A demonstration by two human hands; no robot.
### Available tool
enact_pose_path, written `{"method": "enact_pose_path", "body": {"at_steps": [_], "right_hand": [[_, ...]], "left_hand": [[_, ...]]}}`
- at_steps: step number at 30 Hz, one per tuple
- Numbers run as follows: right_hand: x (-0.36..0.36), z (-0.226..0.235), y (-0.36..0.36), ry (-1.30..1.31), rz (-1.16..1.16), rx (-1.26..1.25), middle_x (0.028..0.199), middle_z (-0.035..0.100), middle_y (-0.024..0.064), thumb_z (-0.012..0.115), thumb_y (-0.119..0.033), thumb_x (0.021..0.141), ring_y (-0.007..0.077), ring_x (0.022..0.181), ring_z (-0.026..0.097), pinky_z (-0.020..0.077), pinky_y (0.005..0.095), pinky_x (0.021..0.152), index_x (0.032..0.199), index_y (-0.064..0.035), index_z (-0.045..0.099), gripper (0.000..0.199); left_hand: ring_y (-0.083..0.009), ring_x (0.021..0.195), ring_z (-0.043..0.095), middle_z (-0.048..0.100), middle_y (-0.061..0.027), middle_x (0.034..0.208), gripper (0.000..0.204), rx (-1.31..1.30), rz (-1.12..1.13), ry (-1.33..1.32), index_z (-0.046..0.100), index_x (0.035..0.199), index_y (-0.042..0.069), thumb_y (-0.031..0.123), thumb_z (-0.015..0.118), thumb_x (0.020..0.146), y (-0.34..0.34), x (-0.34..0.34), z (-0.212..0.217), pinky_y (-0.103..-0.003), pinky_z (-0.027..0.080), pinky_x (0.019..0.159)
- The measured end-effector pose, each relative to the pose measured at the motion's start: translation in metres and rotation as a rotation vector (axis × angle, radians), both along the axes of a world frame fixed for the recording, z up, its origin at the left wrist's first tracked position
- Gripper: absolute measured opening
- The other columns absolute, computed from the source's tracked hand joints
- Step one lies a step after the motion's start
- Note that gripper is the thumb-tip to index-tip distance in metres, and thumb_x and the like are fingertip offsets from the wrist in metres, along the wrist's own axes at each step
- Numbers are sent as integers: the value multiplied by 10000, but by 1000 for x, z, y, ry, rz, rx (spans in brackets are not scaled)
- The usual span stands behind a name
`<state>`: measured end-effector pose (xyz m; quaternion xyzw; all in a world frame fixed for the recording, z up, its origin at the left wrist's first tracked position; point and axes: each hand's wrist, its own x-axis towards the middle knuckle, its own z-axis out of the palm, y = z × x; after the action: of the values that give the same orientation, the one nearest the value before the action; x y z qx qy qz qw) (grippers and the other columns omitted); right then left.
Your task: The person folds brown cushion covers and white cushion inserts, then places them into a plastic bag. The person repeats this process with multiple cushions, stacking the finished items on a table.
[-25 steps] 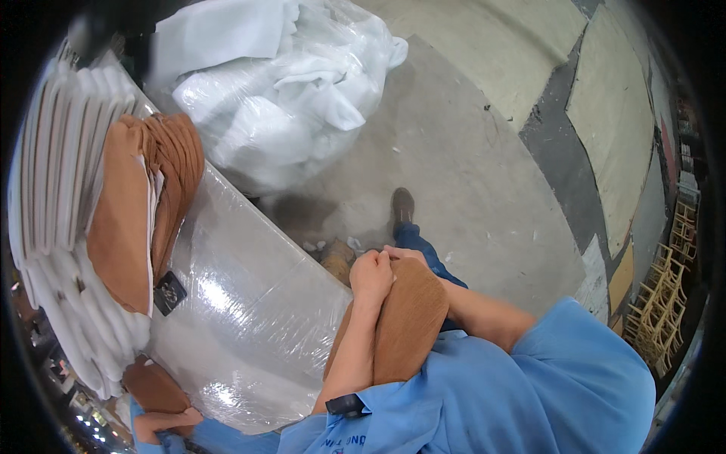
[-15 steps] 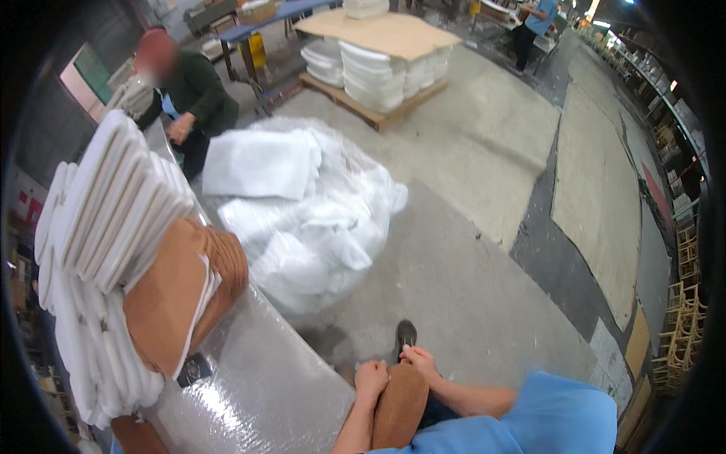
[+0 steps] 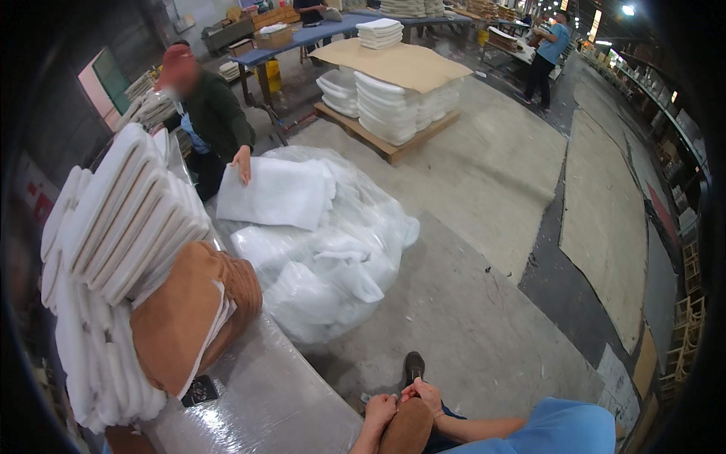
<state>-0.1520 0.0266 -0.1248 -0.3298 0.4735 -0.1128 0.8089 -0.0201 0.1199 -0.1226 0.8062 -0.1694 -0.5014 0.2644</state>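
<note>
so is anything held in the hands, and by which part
A brown fabric piece, held at its far end by the left hand and right hand.

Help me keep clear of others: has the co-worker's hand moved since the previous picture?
Yes: judged against the wooden pallet, the co-worker's hand has moved right, toward it, and now is at the white sheet.

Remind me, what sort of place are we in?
Probably a factory or workshop floor, perhaps for cushions: white pads and brown fabric pieces are piled on the film-covered table, more white stacks sit on a wooden pallet, and a long blue table stands beyond.
</note>
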Motion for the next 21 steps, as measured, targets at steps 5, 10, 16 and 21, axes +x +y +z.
{"method": "enact_pose_path", "body": {"at_steps": [5,10,16,21], "right_hand": [[1,-2,-15,-25,129,-49,883,728,120,517,-442,1099,194,800,696,564,326,772,1023,15,717,504],[9,61,-66,184,670,34,1281,686,117,598,-617,1008,228,1199,628,507,489,1008,1324,-69,662,637],[22,119,-94,325,1184,359,1461,599,157,565,-671,991,352,1351,550,509,505,1026,1506,-121,539,754],[43,101,-85,436,1465,380,1279,726,77,504,-564,1068,222,1067,726,591,440,900,1392,-115,619,566]], "left_hand": [[-434,916,717,744,-246,943,444,39,-94,-88,766,944,20,430,595,944,-9,2,16,-507,546,875],[-418,1137,665,703,-229,1240,391,-197,-10,-362,695,1209,16,333,586,1007,-1,19,77,-478,520,987],[-357,1268,576,631,-207,1332,459,-473,16,88,621,1384,43,353,555,1052,125,-17,163,-430,443,1101],[-313,1483,446,513,-197,1559,528,-440,134,170,532,1519,64,395,450,1115,165,-64,156,-391,322,1242]]}}
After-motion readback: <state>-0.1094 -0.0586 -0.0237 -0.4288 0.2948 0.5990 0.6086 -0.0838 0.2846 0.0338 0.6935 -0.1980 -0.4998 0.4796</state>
